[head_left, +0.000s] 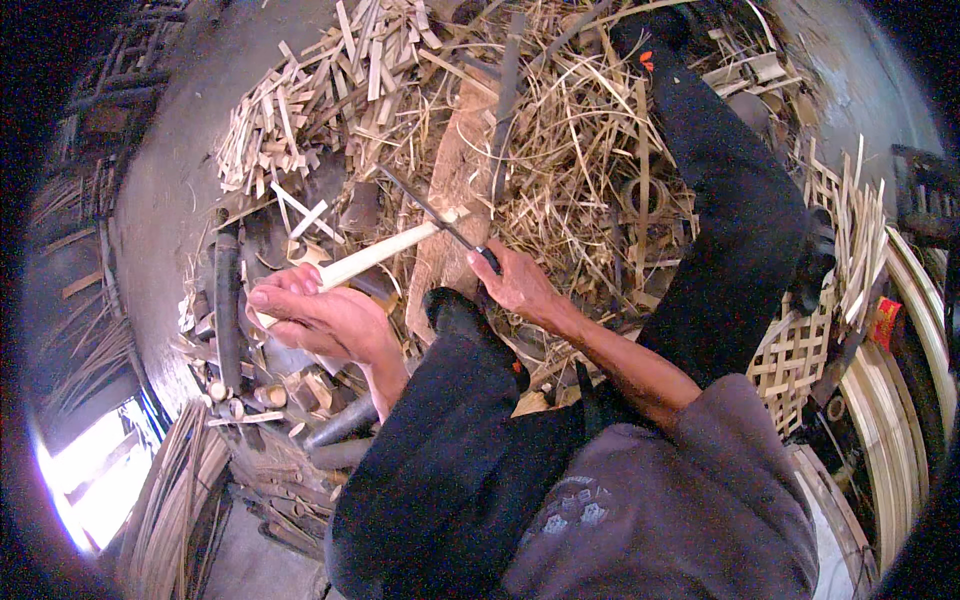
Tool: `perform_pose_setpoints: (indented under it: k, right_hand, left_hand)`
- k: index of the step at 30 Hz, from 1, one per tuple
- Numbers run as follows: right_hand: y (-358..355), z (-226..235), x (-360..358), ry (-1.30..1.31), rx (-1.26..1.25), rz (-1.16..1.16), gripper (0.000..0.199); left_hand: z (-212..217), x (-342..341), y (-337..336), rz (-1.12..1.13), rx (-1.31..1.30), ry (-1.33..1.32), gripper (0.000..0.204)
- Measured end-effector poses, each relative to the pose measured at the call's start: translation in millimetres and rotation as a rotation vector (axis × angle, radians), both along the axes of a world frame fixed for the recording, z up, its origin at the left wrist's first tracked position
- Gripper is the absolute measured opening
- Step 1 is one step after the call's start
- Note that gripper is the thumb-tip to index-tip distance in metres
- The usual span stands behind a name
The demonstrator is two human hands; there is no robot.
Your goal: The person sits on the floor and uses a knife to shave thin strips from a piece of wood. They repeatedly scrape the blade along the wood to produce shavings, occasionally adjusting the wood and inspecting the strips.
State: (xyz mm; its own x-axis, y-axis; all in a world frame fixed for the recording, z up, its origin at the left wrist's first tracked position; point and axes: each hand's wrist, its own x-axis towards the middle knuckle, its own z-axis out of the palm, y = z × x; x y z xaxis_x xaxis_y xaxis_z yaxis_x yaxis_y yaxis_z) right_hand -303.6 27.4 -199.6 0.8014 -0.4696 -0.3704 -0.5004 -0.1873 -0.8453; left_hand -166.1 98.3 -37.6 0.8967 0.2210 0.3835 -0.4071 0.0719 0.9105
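Observation:
My left hand [338,320] is closed around a pale bamboo strip [378,253], which slants up and to the right from my fingers. My right hand [520,285] grips the dark handle of a knife [408,192]. The long narrow blade crosses the strip close to its far end. Beneath that end lies a worn wooden plank [462,140], running away from me between my legs. Whether the blade has cut into the strip is too small to tell.
A heap of short split bamboo pieces [280,125] lies at the far left, with tangled shavings [570,150] beyond my hands. Bamboo offcuts [270,395] sit at the left. On the right are a woven basket [790,365] and long bent strips [885,440]. My legs frame the work area.

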Motion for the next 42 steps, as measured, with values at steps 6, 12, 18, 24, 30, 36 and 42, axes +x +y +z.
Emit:
perform_pose_setpoints:
  k: [6,12,18,24,30,36,42]
  right_hand:
    - [1.8,5.9,-1.3,-0.185,-0.057,0.076,0.047]
    - [-13.5,-43.0,0.2,0.008,0.299,-0.018,0.042]
    - [3.5,39.4,-3.6,-0.238,0.066,0.178,0.036]
    - [1.0,-37.0,-17.4,0.059,0.159,-0.092,0.053]
    - [6.0,52.9,6.1,-0.227,0.136,0.084,0.049]
    - [-23.2,1.9,9.6,0.023,-0.027,-0.008,0.042]
    - [-6.7,37.0,2.6,-0.139,0.042,0.152,0.04]
  left_hand:
    - [6.9,-15.2,-9.5,0.096,0.118,-0.053,0.033]
    - [1.7,-8.6,-27.3,0.015,0.165,-0.067,0.029]
    - [0.1,-13.4,-18.4,0.098,0.235,-0.089,0.026]
    - [6.9,-3.1,-27.1,0.209,0.277,0.016,0.033]
    - [11.6,8.2,-8.3,0.094,0.009,0.022,0.043]
    - [0.2,12.3,-15.0,0.105,0.038,-0.007,0.047]
    - [-1.5,6.5,-24.3,0.119,0.063,0.03,0.045]
